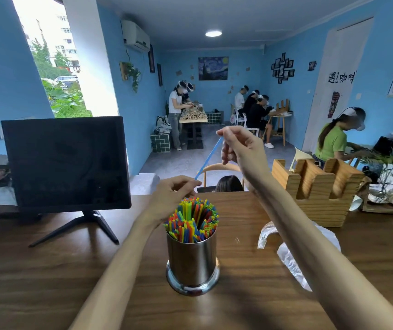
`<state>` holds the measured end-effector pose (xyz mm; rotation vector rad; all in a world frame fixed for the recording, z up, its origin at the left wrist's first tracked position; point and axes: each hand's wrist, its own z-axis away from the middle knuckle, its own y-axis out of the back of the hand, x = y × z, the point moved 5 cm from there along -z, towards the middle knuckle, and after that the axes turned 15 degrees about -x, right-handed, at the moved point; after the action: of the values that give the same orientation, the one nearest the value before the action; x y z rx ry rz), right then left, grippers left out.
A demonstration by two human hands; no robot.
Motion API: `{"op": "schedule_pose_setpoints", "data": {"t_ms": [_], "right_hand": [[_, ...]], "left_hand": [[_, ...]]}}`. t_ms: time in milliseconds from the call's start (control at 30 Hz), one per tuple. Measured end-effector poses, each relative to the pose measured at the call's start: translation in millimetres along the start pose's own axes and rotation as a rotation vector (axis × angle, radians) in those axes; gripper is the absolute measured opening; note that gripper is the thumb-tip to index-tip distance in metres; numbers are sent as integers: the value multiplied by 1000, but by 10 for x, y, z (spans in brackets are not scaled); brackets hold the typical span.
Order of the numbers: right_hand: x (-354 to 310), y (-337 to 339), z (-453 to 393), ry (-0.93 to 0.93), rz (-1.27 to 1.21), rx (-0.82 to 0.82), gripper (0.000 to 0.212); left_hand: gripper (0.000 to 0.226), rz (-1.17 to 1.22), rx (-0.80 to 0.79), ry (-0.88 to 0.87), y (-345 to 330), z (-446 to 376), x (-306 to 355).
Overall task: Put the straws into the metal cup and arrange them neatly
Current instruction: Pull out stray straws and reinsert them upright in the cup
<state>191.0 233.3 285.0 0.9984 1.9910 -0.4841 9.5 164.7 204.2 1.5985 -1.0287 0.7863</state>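
A shiny metal cup [192,260] stands on the wooden counter [47,282], packed with upright coloured straws [191,221]. One blue straw [211,154] slants through the air above and behind the cup. My right hand [240,148] pinches its upper end, raised well above the cup. My left hand [175,191] hovers just behind the straw tops, its fingers curled, and pinches the blue straw's lower end.
A black monitor [68,163] on a stand sits left on the counter. A wooden holder [319,189] stands at the right, crumpled clear plastic wrap [288,256] in front of it under my right forearm. People work at tables farther back in the room.
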Motion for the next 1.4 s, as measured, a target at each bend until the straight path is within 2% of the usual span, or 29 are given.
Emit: {"op": "schedule_pose_setpoints", "data": {"t_ms": [100,167,267,367,400,467,533,600,667,733,800,867,1000,1133,1300,1400], "right_hand": [[131,95,74,-90,-220,-24,18],[269,156,125,-169,-279,-85,18],[514,185,216,-296,-317,-274,19],[714,125,314,-371,-178,-486,24],[785,84,338,-381,-60,-549,25],[912,-18,367,-384,159,-628,24],[991,-123,381,-350,309,-674,21],[1018,-169,387,-310,415,-699,17],[1025,-99,349,-291,484,-620,12],[1061,54,288,-301,618,-454,11],[1145,129,259,-380,723,-411,22],[1262,99,264,-459,776,-463,32],[1293,64,267,-478,731,-408,20],[1243,8,236,-466,752,-415,15],[1176,-32,217,-448,832,-445,13],[1032,-24,194,-361,834,-347,6]], "left_hand": [[6,155,133,32,239,82,-21],[12,302,212,23,404,139,-83],[21,665,322,-47,524,176,-105],[5,782,410,-110,555,136,-68],[4,750,434,-128,555,125,-36],[17,619,463,-173,523,115,89],[31,438,487,-216,457,115,211],[34,273,484,-228,377,107,305],[35,169,423,-193,308,81,317],[35,92,325,-131,223,67,246],[34,21,225,-72,126,68,115],[32,-142,148,-20,39,77,-16],[15,-331,40,12,-50,78,-152],[8,-426,-131,152,-52,61,-230],[8,-449,-139,165,-11,50,-247],[11,-439,-133,181,-24,75,-252]]}}
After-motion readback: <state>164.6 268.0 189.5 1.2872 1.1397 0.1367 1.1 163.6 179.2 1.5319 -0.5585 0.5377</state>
